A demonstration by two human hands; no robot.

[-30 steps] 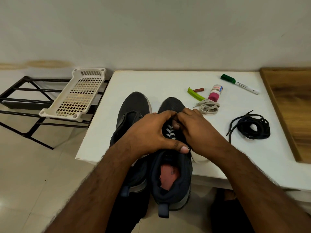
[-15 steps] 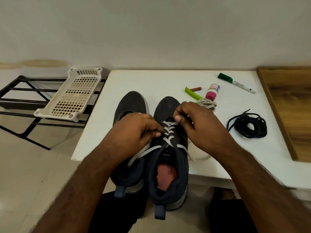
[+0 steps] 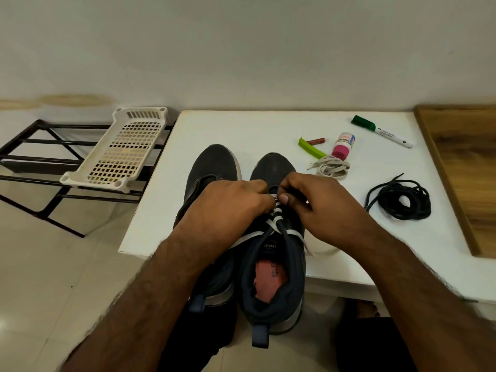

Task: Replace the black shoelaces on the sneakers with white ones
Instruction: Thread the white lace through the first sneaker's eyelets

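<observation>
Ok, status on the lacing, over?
Both hands, left and right, pinching the white lace at the right sneaker's lower eyelets. Left sneaker unlaced. Nothing in the way.

On the white table (image 3: 241,130) lie a green marker (image 3: 381,131), a pink-capped bottle (image 3: 342,145), a lime clip (image 3: 311,149) and a small reddish stick (image 3: 316,141) — off left, a cream perforated tray (image 3: 118,154) sits on a black rack (image 3: 35,154).
</observation>
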